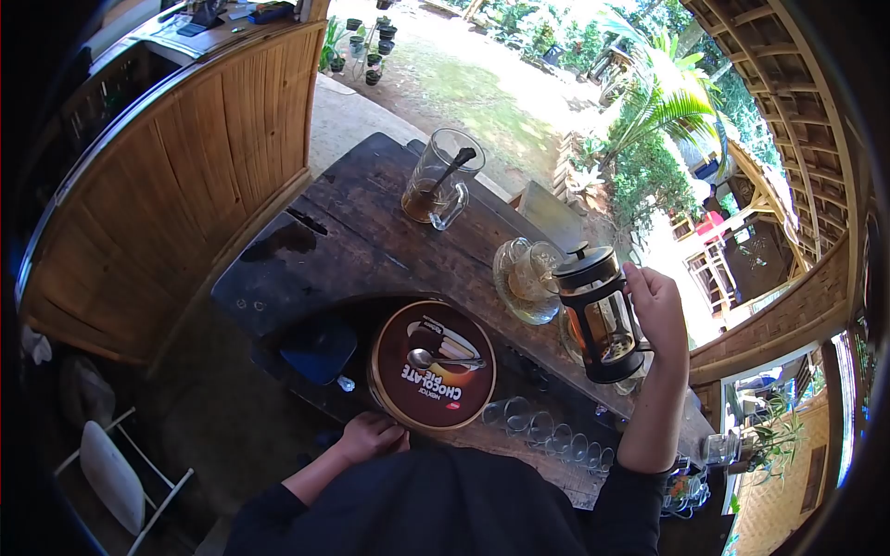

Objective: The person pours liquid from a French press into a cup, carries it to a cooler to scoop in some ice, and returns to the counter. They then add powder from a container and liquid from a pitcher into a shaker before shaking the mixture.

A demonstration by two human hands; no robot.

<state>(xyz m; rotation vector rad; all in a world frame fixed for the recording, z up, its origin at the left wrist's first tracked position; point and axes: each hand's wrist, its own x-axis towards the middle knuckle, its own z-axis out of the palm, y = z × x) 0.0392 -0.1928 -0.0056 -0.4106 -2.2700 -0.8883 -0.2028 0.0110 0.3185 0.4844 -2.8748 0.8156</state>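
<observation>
A black-framed French press point(598, 315) with a glass body hangs tilted over the right part of the dark wooden table, and my right hand point(654, 298) is closed round its handle. Just left of the press, a clear glass cup point(536, 269) stands on a glass saucer. My left hand point(373, 437) rests with curled fingers at the near edge of a round brown tin point(434, 394); whether it holds anything is hidden. A spoon point(445, 360) lies on the tin's lid. Farther back, a tall glass mug point(436, 185) contains a dark spoon and a little brown liquid.
Several upturned or empty glasses point(547, 429) line the near side of the wooden table point(371, 232). A lidded jar point(718, 449) is at the right end. A folding chair point(113, 473) stands lower left, beside a curved wooden counter point(185, 195). A person in red is far off right.
</observation>
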